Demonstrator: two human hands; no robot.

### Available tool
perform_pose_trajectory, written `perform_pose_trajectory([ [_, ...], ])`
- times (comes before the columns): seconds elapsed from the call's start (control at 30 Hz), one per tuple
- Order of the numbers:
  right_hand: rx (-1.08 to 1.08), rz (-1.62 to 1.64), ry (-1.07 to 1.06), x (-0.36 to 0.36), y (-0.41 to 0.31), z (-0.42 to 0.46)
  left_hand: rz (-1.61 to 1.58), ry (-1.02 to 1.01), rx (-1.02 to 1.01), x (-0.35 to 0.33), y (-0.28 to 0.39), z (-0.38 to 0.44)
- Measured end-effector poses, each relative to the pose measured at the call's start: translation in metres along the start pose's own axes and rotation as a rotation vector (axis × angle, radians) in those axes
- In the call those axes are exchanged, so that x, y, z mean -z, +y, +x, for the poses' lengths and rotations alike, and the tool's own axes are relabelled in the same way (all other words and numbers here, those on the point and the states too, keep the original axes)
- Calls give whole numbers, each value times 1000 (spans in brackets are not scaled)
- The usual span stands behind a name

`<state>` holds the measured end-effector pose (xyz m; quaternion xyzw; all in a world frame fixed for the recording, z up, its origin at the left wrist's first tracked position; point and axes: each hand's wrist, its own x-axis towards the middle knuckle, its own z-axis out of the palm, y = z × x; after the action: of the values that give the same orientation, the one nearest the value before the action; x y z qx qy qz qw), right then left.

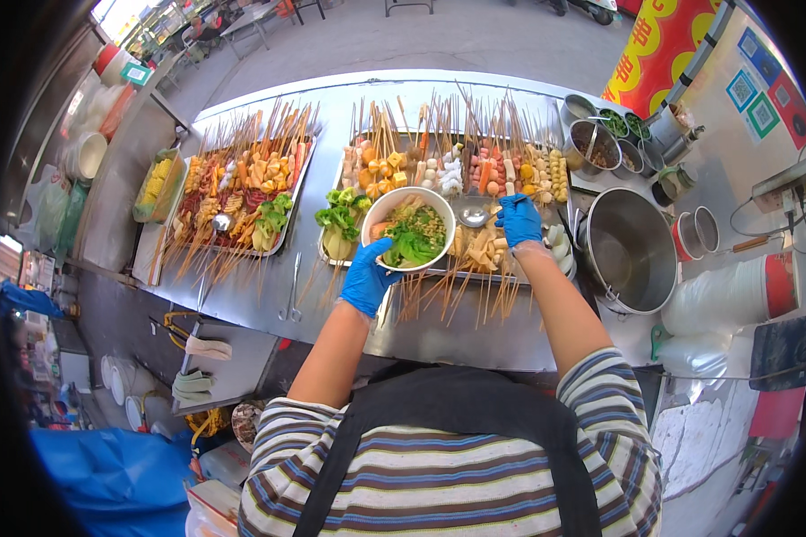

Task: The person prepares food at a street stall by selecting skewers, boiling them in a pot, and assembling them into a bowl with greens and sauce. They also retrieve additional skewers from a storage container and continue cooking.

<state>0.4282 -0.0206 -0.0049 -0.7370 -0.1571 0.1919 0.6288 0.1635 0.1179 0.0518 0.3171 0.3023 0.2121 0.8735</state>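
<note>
My left hand (369,278), in a blue glove, grips the near rim of a white round bowl (369,213). Leafy lettuce, chopped green herbs, crushed nut-like bits and orange-pink pieces fill the bowl. It is held above the near-left part of a metal tray (340,176) of skewered food. My right hand (520,220), also blue-gloved, hovers over the tray's right side with its fingers curled. A metal ladle (473,215) lies just left of those fingers; whether they hold its handle is unclear. Skewered greens (339,218) are left of the bowl.
Left stands another skewer tray (295,208) with a ladle (221,223); scissors (295,312) lie between the trays. To the right are a deep steel pot (628,252), seasoning containers (594,146) and stacked bowls (725,292). Bamboo sticks (490,295) overhang the near tray edge.
</note>
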Motion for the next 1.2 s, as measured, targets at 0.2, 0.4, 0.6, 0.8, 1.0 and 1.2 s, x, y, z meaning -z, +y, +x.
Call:
perform_pose_trajectory([
  [0.2, 33, -4, 29, 2, 20, 2, 46, 97, -43, 5, 7, -1],
  [0.4, -2, 362, 34, 20, 26, -28, 78, 141, -55, 8, 6, 8],
  [0.6, 247, 282, 16, 41, -36, -52, 91, 238, -79, -12, -3, 26],
  [0.8, 416, 222, -86, 50, -130, -89, 65, 231, -136, -40, -24, 39],
  [1.0, 842, -255, -216, 55, -122, -134, 14, 101, 89, -63, -47, 37],
  [1.2, 931, -794, -229, 102, -107, -162, 56, 41, 129, -62, -43, 18],
])
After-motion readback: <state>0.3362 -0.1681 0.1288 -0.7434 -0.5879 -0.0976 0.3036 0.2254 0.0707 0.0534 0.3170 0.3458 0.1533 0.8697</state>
